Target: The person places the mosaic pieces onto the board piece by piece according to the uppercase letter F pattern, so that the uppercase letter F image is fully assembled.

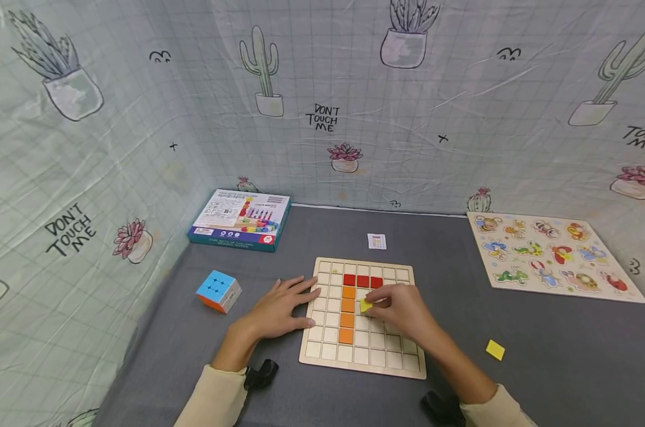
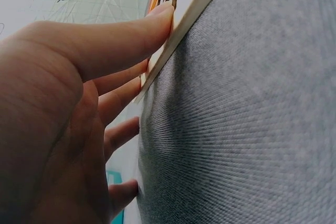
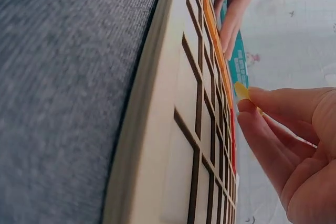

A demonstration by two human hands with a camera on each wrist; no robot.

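A wooden grid board point(image 1: 375, 356) lies on the grey table, with three red tiles point(image 1: 362, 281) in a row and a column of several orange tiles point(image 1: 346, 320) below them. My right hand point(image 1: 402, 311) pinches a yellow square tile point(image 1: 365, 305) between thumb and fingertips, over the cells right of the orange column. In the right wrist view that yellow tile point(image 3: 241, 92) shows edge-on above the board's surface. My left hand point(image 1: 279, 311) rests at the board's left edge with fingers spread. Its thumb point(image 2: 157, 22) touches the board's rim in the left wrist view.
Another yellow tile point(image 1: 495, 350) lies on the table at right. A small pattern card point(image 1: 377, 241) sits behind the board. Around it are a puzzle cube point(image 1: 218, 291), a flat game box point(image 1: 239, 220) and an insect picture board point(image 1: 557, 256). Printed cloth walls stand behind and at left.
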